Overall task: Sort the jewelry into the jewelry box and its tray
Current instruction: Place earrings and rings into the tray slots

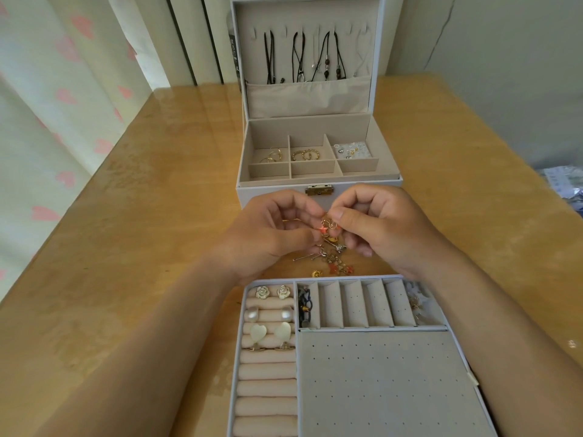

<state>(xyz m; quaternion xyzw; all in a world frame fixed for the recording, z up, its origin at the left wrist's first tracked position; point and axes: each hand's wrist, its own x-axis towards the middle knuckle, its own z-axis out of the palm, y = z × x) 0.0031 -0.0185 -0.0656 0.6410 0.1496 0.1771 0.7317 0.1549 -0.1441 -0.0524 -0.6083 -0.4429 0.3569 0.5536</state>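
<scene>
1. Head view: left hand (268, 230) and right hand (383, 228) raised just above the table (142, 216), fingertips meeting. Thumb and forefinger of each clamped on one small gold hook earring (328, 227) bearing a pink star. Remaining fingers curled inward.
2. Directly beneath the grip: loose heap of jewelry (332, 257) on the table, between box and tray. Silver pins, gold charms and more pink stars in it. Not discernible whether the held earring hangs free of the heap or is tangled with it. Gold flower piece (316, 274) at the near edge of the heap, just beside the tray's far rim.
3. Tray (372, 389) nearest the camera, flat on the table, between the two forearms.
   - Left column of ring rolls, from the far end: rose earrings (273, 292), pearl earrings (268, 315), heart earrings (271, 332), then a gold clip pair (268, 346).
   - Far row of slanted slots: dark chain-like item (304, 305) in the leftmost, white pieces (416, 299) in the rightmost, partly hidden by the right wrist.
4. Jewelry box (271, 193) beyond the hands, lid (375, 99) upright, brass latch (319, 189) just behind the fingertips.
   - Rear compartments: thin gold hoops (271, 156) on the left, twisted gold hoops (305, 154) in the middle, small studs and beads (351, 149) on the right.
5. Inside the lid: cord necklaces (299, 58) hanging from hooks down into a fabric pocket.
6. At far left: curtain (47, 121) with pink hearts.
</scene>
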